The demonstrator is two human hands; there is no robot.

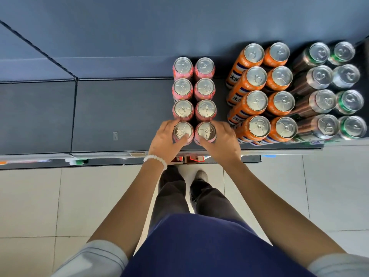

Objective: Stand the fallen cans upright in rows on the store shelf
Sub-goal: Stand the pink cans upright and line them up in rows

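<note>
Now at the last step, looks like: left hand point(162, 139) wraps the front-left pink can point(183, 131) and right hand point(221, 141) wraps the front-right pink can point(206, 131), both upright at center frame, front of the shelf point(119, 116). Pink cans stand 2 wide x 4 deep, w/ orange cans point(259, 100) at right. Next, prob. just square these two w/ the row behind, then let go.
</note>
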